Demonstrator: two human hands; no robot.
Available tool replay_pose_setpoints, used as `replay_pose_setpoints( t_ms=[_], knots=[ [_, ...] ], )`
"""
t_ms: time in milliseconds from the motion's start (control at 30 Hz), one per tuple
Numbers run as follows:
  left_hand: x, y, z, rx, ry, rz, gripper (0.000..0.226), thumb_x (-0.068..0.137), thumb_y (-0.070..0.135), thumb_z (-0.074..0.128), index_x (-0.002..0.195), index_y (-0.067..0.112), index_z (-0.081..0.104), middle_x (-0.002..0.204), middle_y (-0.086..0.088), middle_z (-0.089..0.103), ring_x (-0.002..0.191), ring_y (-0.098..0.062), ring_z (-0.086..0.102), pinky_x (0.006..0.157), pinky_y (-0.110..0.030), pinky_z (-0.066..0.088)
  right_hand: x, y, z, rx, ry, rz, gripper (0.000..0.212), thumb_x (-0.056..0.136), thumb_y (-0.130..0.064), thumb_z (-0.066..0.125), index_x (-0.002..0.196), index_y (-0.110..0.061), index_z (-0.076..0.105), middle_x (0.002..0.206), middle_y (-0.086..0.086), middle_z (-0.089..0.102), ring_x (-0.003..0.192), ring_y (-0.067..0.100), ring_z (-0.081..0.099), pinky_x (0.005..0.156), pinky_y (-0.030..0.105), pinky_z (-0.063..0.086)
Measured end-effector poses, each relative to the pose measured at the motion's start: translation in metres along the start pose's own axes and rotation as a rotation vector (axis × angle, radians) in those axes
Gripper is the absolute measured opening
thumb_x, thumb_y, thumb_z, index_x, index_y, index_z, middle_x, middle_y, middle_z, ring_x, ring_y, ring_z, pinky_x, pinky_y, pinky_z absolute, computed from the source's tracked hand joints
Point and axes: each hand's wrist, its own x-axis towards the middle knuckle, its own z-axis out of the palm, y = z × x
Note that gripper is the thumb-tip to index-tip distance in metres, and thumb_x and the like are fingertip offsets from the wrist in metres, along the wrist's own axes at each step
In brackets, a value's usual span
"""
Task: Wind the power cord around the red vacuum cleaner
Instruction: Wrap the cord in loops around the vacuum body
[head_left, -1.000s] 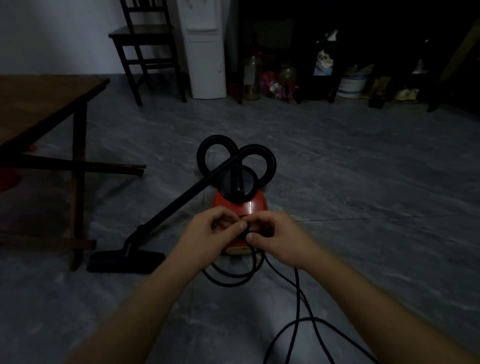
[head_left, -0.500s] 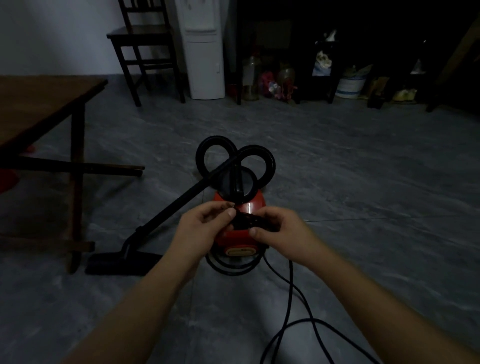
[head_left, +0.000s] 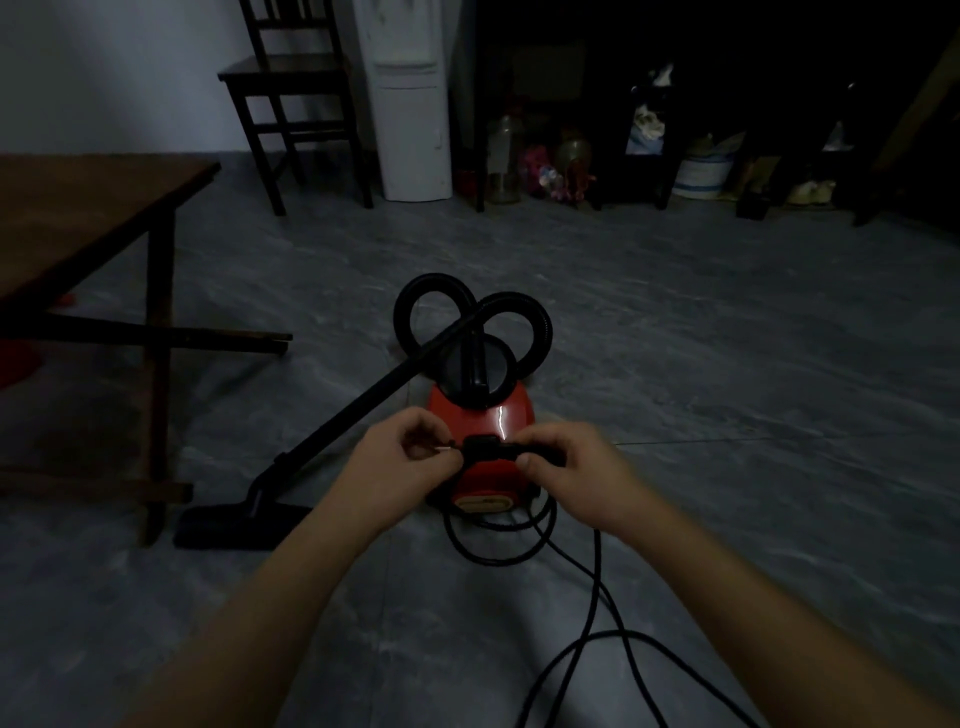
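Note:
The red vacuum cleaner (head_left: 485, 415) stands on the grey floor in the middle of the head view, with a black looped hose (head_left: 470, 317) behind it and a black wand running left to a floor nozzle (head_left: 228, 525). The black power cord (head_left: 592, 587) loops on the floor in front of the vacuum and trails to the lower right. My left hand (head_left: 400, 457) pinches the tip of the cord's plug end. My right hand (head_left: 576, 467) grips the black plug body (head_left: 493, 448) just above the vacuum's front.
A dark wooden table (head_left: 88, 208) with cross-braced legs stands at the left. A wooden chair (head_left: 291, 98) and a white appliance (head_left: 410, 98) stand against the back wall. Dark shelving with jars and clutter (head_left: 571, 161) lines the back right.
Both hands have risen a little and drawn apart, my left hand going left. The plug now shows stretched between them, and the cord loops on the floor have shifted.

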Motion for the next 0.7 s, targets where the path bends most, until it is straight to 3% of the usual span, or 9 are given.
replay_pose_setpoints(
  t_ms=[100, 200, 333, 533, 700],
  knots=[
    [-0.005, -0.008, 0.002, 0.332, -0.048, 0.176, 0.02, 0.077, 0.02, 0.078, 0.091, 0.031, 0.07, 0.086, 0.013, 0.073, 0.082, 0.0, 0.067, 0.075, -0.012, 0.05, -0.003, -0.002, 0.002, -0.038, -0.044, 0.012, 0.021, 0.095, -0.011, 0.062, 0.108, -0.023, 0.075, 0.093, -0.011, 0.073, 0.084, -0.005, 0.068, 0.074, 0.013, 0.053],
    [-0.008, -0.012, 0.004, 0.479, -0.093, 0.26, 0.033, 0.079, 0.03, 0.076, 0.111, 0.035, 0.07, 0.098, 0.016, 0.073, 0.088, 0.002, 0.065, 0.081, -0.023, 0.054, -0.003, -0.004, 0.003, -0.059, -0.088, 0.01, 0.021, 0.095, -0.012, 0.063, 0.109, -0.02, 0.075, 0.1, -0.003, 0.076, 0.091, 0.007, 0.071, 0.083, 0.022, 0.058],
    [-0.008, -0.011, 0.001, 0.52, -0.112, 0.285, 0.043, 0.08, 0.03, 0.077, 0.121, 0.039, 0.067, 0.11, 0.014, 0.071, 0.096, 0.0, 0.065, 0.085, -0.023, 0.054, -0.004, -0.006, 0.003, -0.059, -0.152, 0.017, 0.019, 0.095, -0.016, 0.063, 0.107, -0.022, 0.076, 0.099, 0.005, 0.077, 0.092, 0.023, 0.072, 0.085, 0.038, 0.058],
    [-0.007, -0.011, 0.005, 0.556, -0.187, 0.303, 0.038, 0.082, 0.034, 0.072, 0.119, 0.04, 0.066, 0.108, 0.013, 0.068, 0.097, -0.002, 0.063, 0.085, -0.03, 0.054, -0.006, -0.011, 0.004, 0.016, -0.147, 0.001, 0.019, 0.095, -0.013, 0.063, 0.106, -0.02, 0.077, 0.092, -0.009, 0.076, 0.086, 0.002, 0.07, 0.08, 0.017, 0.055],
    [-0.005, -0.014, 0.006, 0.477, -0.145, 0.291, 0.022, 0.085, 0.026, 0.072, 0.105, 0.033, 0.072, 0.098, 0.009, 0.068, 0.091, -0.006, 0.064, 0.082, -0.032, 0.054, -0.005, -0.012, 0.004, 0.109, -0.054, -0.028, 0.015, 0.091, -0.01, 0.068, 0.099, -0.019, 0.076, 0.09, -0.01, 0.073, 0.088, 0.002, 0.069, 0.082, 0.02, 0.054]
  ],
)
